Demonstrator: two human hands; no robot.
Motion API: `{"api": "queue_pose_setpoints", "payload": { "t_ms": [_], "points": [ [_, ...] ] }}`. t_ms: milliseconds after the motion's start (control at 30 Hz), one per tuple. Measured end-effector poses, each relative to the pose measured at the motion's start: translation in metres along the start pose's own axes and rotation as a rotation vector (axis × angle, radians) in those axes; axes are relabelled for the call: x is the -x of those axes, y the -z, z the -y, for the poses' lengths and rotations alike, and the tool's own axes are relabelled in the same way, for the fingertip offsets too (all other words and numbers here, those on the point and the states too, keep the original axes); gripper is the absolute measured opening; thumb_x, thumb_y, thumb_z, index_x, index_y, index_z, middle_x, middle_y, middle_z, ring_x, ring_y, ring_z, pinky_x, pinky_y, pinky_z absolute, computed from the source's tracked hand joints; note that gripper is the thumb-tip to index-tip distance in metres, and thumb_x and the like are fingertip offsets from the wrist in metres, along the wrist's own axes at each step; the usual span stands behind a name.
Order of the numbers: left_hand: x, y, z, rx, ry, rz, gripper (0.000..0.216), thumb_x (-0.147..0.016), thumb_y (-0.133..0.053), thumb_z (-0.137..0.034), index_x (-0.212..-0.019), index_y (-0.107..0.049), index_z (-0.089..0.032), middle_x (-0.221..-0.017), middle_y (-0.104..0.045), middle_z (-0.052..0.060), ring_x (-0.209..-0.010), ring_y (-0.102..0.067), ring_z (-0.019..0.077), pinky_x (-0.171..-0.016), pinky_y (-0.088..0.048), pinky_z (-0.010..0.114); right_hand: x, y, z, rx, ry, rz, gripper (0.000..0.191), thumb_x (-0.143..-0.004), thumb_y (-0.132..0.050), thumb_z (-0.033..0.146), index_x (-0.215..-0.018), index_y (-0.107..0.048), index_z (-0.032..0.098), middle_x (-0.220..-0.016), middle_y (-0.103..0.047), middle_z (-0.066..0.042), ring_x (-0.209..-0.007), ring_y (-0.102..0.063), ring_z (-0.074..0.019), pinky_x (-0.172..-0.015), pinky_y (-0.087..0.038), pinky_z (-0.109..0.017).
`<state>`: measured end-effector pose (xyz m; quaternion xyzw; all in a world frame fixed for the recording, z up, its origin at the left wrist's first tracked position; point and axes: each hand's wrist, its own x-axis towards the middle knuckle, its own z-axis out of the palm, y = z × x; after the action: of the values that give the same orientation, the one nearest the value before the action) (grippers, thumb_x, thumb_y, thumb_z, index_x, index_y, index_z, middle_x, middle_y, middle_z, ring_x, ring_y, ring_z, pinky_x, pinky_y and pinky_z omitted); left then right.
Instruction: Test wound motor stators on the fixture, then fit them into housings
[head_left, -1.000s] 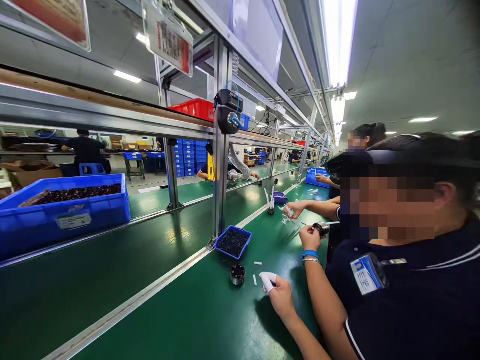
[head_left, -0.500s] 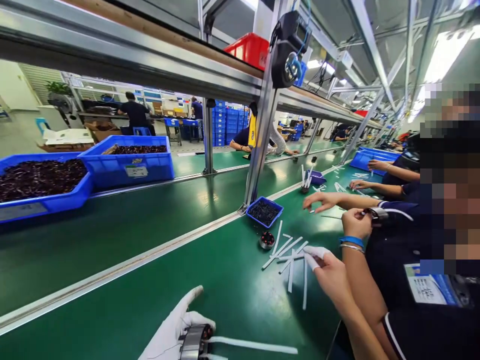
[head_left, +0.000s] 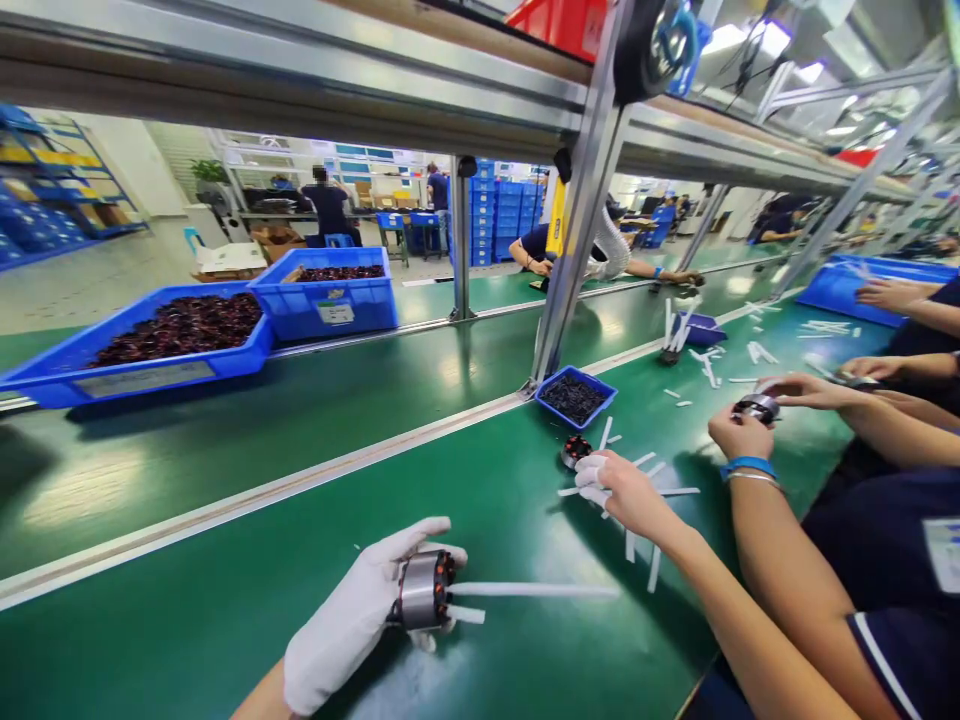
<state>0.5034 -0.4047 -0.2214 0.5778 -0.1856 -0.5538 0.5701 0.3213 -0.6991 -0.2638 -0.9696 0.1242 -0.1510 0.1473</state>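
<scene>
My left hand (head_left: 367, 600), in a white glove, is closed around a metal motor stator (head_left: 422, 590) with orange-red windings. One long white strip (head_left: 532, 590) and a short one (head_left: 469, 615) stick out of its right side. My right hand (head_left: 626, 492), with white covers on the fingertips, has its fingers pinched together over a pile of white strips (head_left: 645, 482). Whatever lies between those fingertips is hidden. Just beyond them stands a second stator (head_left: 576, 452), its top showing orange windings.
A blue tray of small black parts (head_left: 576, 396) lies by the metal post (head_left: 574, 220). Blue bins (head_left: 326, 310) of dark parts stand at the left. At the right, a co-worker's hands hold another stator (head_left: 757, 408). A metal beam (head_left: 337, 95) crosses above the green bench (head_left: 247, 560).
The view has shifted, with the bench sliding right. My left hand has come up farther into view with the stator. My right hand has moved left across the strips towards the second stator.
</scene>
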Motion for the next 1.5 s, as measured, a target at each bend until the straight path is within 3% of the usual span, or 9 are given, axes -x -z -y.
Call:
{"api": "queue_pose_setpoints", "payload": {
  "t_ms": [133, 300, 400, 567, 733, 833, 1000, 1400, 1500],
  "points": [
    [0.0, -0.004, 0.0, 0.051, 0.011, 0.056, 0.078, -0.07, -0.064, -0.024, -0.133, -0.019, -0.027, -0.101, -0.061, 0.013, -0.059, -0.065, 0.0212, -0.043, -0.049, 0.025, 0.002, 0.005, 0.042, -0.353, 0.044, -0.117, 0.015, -0.086, -0.046, 0.025, -0.093, -0.058, 0.02, -0.093, -0.062, -0.006, -0.087, -0.056, -0.0151, -0.079, -0.045, -0.03],
    [0.001, -0.01, 0.001, 0.046, -0.05, 0.091, 0.091, -0.075, -0.06, -0.027, -0.133, 0.009, -0.042, -0.104, -0.059, 0.009, -0.06, -0.065, 0.0198, -0.048, -0.051, 0.029, -0.009, 0.003, 0.109, -0.568, 0.123, -0.018, 0.013, -0.086, -0.046, 0.022, -0.086, -0.059, 0.02, -0.083, -0.061, -0.002, -0.078, -0.054, -0.0117, -0.072, -0.043, -0.025],
    [-0.002, -0.01, 0.004, 0.02, -0.022, 0.078, 0.086, -0.076, -0.059, -0.025, -0.134, 0.002, -0.038, -0.092, -0.061, 0.006, -0.059, -0.065, 0.0202, -0.049, -0.051, 0.029, -0.013, -0.003, 0.126, -0.591, 0.056, 0.063, 0.012, -0.084, -0.05, 0.019, -0.081, -0.061, 0.02, -0.077, -0.06, 0.0, -0.073, -0.053, -0.0106, -0.068, -0.041, -0.023],
    [-0.006, -0.008, 0.013, 0.117, -0.024, 0.108, 0.053, -0.078, -0.053, -0.024, -0.125, -0.033, -0.014, -0.092, -0.062, 0.013, -0.068, -0.064, 0.02, -0.06, -0.051, 0.031, -0.014, -0.018, 0.133, -0.64, -0.058, 0.138, 0.006, -0.075, -0.055, 0.016, -0.076, -0.06, 0.02, -0.069, -0.057, 0.003, -0.062, -0.05, -0.0088, -0.059, -0.038, -0.02],
    [-0.004, -0.017, 0.015, 0.221, -0.054, 0.15, 0.052, -0.074, -0.059, -0.018, -0.122, -0.04, -0.017, -0.107, -0.059, 0.012, -0.086, -0.061, 0.02, -0.082, -0.048, 0.039, -0.015, -0.038, 0.141, -0.844, -0.175, 0.181, 0.02, -0.066, -0.052, 0.007, -0.08, -0.047, 0.019, -0.067, -0.053, 0.006, -0.059, -0.051, -0.0079, -0.054, -0.038, -0.017],
    [-0.004, -0.024, 0.014, 0.157, -0.058, 0.095, 0.05, -0.076, -0.058, -0.022, -0.122, -0.041, -0.015, -0.101, -0.061, 0.012, -0.078, -0.061, 0.0181, -0.078, -0.048, 0.04, -0.013, -0.045, 0.141, -0.801, -0.197, 0.16, 0.025, -0.064, -0.051, 0.005, -0.083, -0.047, 0.02, -0.064, -0.052, 0.007, -0.057, -0.049, -0.0078, -0.053, -0.037, -0.017],
    [-0.006, -0.026, 0.019, 0.098, -0.026, -0.004, 0.05, -0.075, -0.057, -0.021, -0.122, -0.042, -0.012, -0.083, -0.063, 0.008, -0.067, -0.06, 0.0153, -0.072, -0.05, 0.037, -0.011, -0.043, 0.135, -0.455, -0.149, 0.149, 0.007, -0.073, -0.055, 0.018, -0.067, -0.059, 0.019, -0.06, -0.054, 0.002, -0.059, -0.048, -0.0113, -0.055, -0.034, -0.021],
    [-0.012, -0.026, 0.035, 0.068, -0.085, -0.06, 0.052, -0.071, -0.045, -0.013, -0.123, -0.046, -0.013, -0.097, -0.067, 0.009, -0.071, -0.064, 0.0174, -0.066, -0.053, 0.033, -0.005, -0.054, 0.129, -0.27, 0.043, 0.078, 0.02, -0.071, -0.047, 0.008, -0.054, -0.053, 0.016, -0.058, -0.051, -0.001, -0.057, -0.046, -0.0117, -0.051, -0.032, -0.022],
    [-0.011, -0.024, 0.034, -0.048, -0.177, -0.052, 0.05, -0.068, -0.041, -0.01, -0.116, -0.054, -0.017, -0.103, -0.066, 0.005, -0.083, -0.063, 0.0196, -0.071, -0.052, 0.033, -0.005, -0.049, 0.132, -0.294, 0.043, 0.131, 0.017, -0.073, -0.045, 0.008, -0.068, -0.058, 0.017, -0.067, -0.057, -0.003, -0.063, -0.05, -0.0135, -0.056, -0.037, -0.023]
  ]
}}
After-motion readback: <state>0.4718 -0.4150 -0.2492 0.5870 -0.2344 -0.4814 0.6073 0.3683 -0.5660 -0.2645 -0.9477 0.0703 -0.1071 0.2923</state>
